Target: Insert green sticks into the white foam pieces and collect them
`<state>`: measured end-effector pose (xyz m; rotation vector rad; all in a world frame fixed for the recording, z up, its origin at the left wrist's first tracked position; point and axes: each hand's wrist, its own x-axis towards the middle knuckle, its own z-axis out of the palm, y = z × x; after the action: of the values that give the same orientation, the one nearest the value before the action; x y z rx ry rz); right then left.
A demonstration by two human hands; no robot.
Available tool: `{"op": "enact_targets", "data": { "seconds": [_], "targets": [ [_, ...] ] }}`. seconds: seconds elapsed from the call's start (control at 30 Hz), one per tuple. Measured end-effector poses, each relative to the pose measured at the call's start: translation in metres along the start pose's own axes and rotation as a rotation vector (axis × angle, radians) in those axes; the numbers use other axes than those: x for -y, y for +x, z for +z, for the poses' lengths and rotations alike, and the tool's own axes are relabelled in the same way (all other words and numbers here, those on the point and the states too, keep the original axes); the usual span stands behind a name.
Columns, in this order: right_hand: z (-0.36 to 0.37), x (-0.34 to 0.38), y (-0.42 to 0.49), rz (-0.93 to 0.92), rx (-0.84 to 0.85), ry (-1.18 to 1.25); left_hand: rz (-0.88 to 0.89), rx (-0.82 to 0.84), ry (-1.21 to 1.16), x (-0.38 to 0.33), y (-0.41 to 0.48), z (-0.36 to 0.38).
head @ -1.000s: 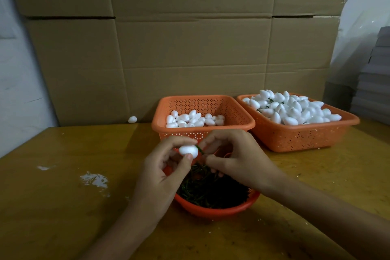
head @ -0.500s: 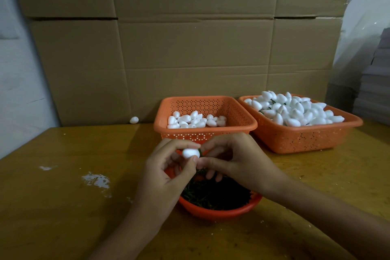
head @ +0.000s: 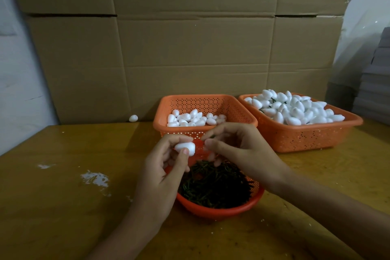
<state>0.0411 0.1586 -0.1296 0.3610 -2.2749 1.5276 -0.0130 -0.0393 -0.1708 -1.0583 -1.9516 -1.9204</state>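
Observation:
My left hand (head: 162, 173) pinches a white foam piece (head: 185, 148) between thumb and forefinger above a round red bowl (head: 219, 210) heaped with green sticks (head: 215, 186). My right hand (head: 240, 150) hovers just to its right with curled fingers, thumb and forefinger close together. A narrow gap separates its fingertips from the foam. No stick shows plainly in the foam or in the right hand. Behind the hands, an orange basket (head: 207, 97) holds a thin layer of plain foam pieces (head: 194, 120).
A second orange basket (head: 316, 135) at the right is piled with foam pieces (head: 295, 110), some showing green stems. One loose foam piece (head: 133, 118) lies by the cardboard wall (head: 190, 48). White smears (head: 95, 178) mark the wooden table (head: 63, 207). Grey stacked sheets (head: 375, 82) stand far right.
The two hands were pressed together at the foam piece with a green stick tip showing between them; now the right hand has drawn slightly away, leaving a gap.

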Motion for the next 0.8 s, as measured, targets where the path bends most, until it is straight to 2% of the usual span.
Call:
{"op": "enact_targets", "data": {
  "seconds": [0.1, 0.4, 0.63, 0.8],
  "targets": [
    [-0.0015, 0.0005, 0.0008, 0.024, 0.037, 0.083, -0.001, -0.001, -0.007, 0.0001, 0.0005, 0.0002],
    [-0.0008, -0.0014, 0.0006, -0.015, 0.072, 0.100, -0.042, -0.026, -0.028, 0.0048, 0.0005, -0.0012],
    [-0.0002, -0.0026, -0.0006, -0.073, -0.035, -0.018, -0.030, -0.029, -0.028, 0.0045, 0.0011, -0.0010],
    [0.0000, -0.0007, -0.0021, -0.053, -0.040, -0.032, -0.040, -0.033, -0.037, 0.0032, 0.0015, -0.0002]
  ]
}}
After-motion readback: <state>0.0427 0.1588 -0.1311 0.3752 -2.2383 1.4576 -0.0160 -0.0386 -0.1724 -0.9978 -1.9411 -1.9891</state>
